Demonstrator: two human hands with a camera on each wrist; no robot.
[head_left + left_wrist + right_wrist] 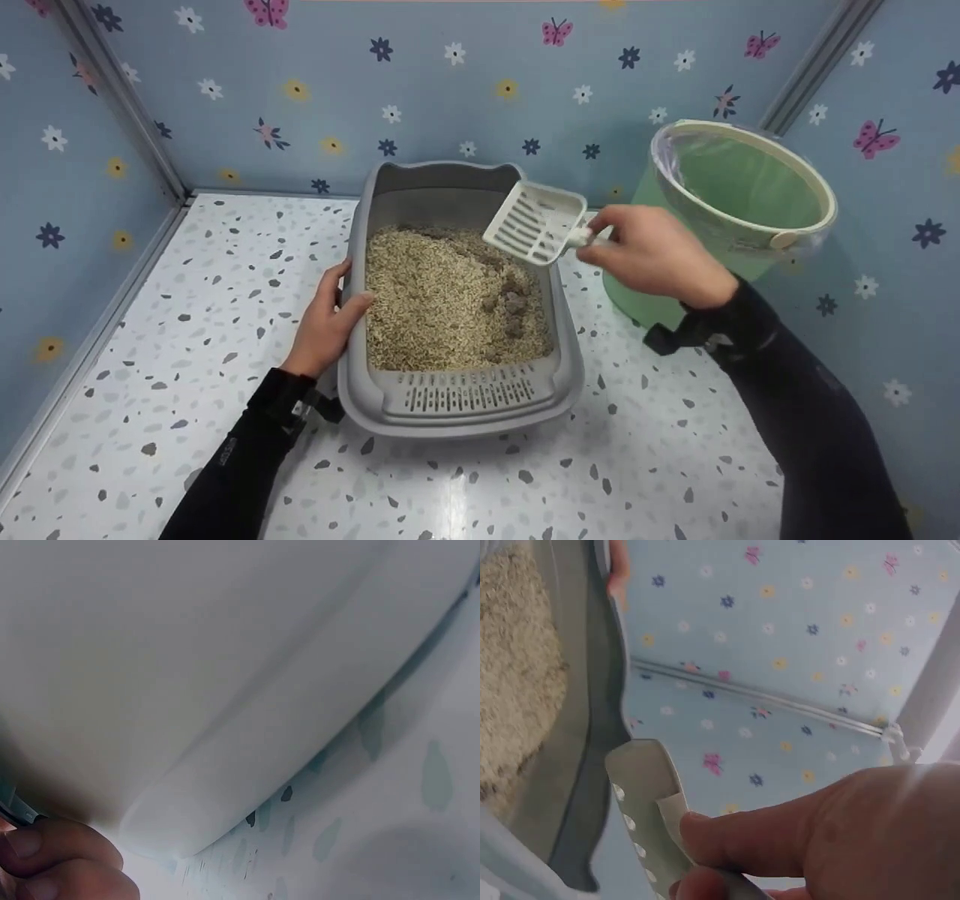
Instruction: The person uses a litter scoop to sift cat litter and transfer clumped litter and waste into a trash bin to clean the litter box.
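Single off-white slotted plastic scoop (536,223) above right side of grey plastic litter tray (461,427). Right hand (652,251) pinches handle (578,238); left hand (328,322) grips tray's left rim (361,225). I judge scoop light, stiff; handle best hold.

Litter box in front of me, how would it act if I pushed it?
The litter box would probably feel heavy for its size, given the broad bed of litter inside. Its moulded-looking walls suggest stiffness rather than flop. Its low, wide shape should make tipping unlikely, though the loose litter might shift.
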